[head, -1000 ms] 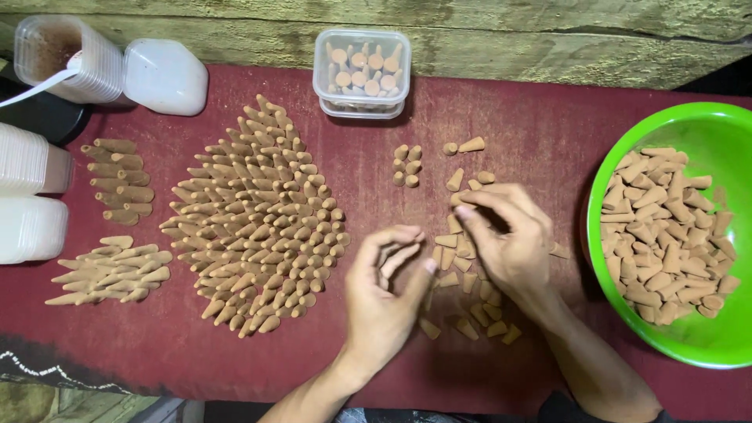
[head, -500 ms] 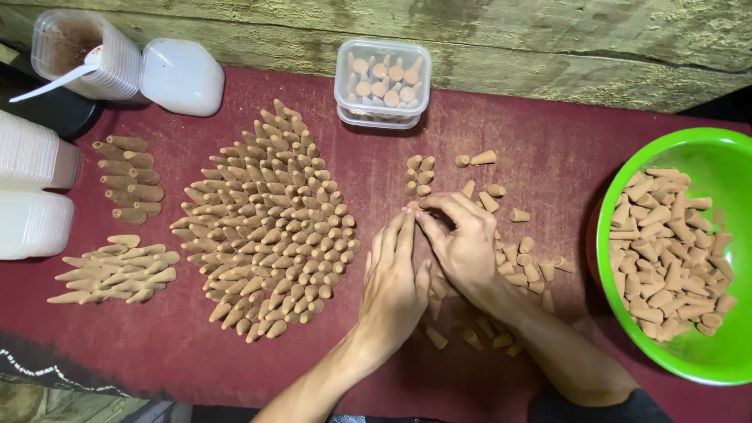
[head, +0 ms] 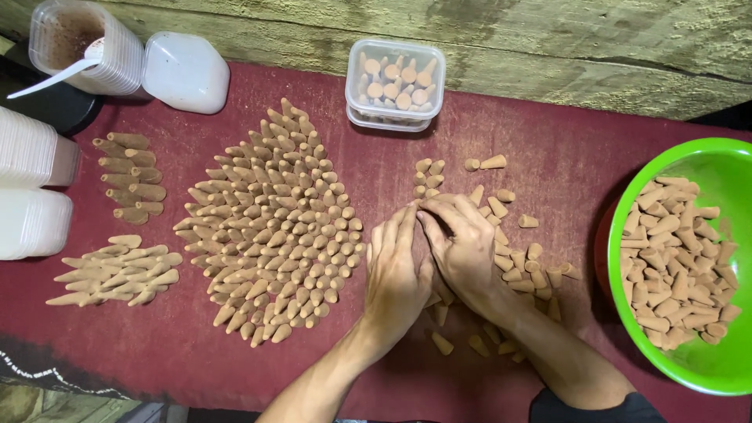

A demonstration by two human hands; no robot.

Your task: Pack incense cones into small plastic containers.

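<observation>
My left hand and my right hand lie side by side on the dark red cloth-covered table, a bit right of its middle, with their inner edges touching. The fingers of my left hand are straight and pressed together, and they point to the far edge. The fingers of my right hand are bent and close together, and their tips meet my left fingertips. I cannot tell if they pinch anything. Both hands lie over a loose scatter of small tan clay-like cones. More of these cones lie around my right hand and by my wrists, near the front edge. Just left of my left hand is a big neat patch of the same tan cones lined up in rows. Near the left edge are two small heaps of longer tan cones, one behind the other. At the right edge stands a bright green round plastic bowl with many cones in it. By the far edge, behind my hands, sits a small clear square plastic box with cones standing inside. In the far left corner are a clear ribbed cup with brown powder and a white spoon and a white plastic tub. More white tubs stand at the left edge.
</observation>
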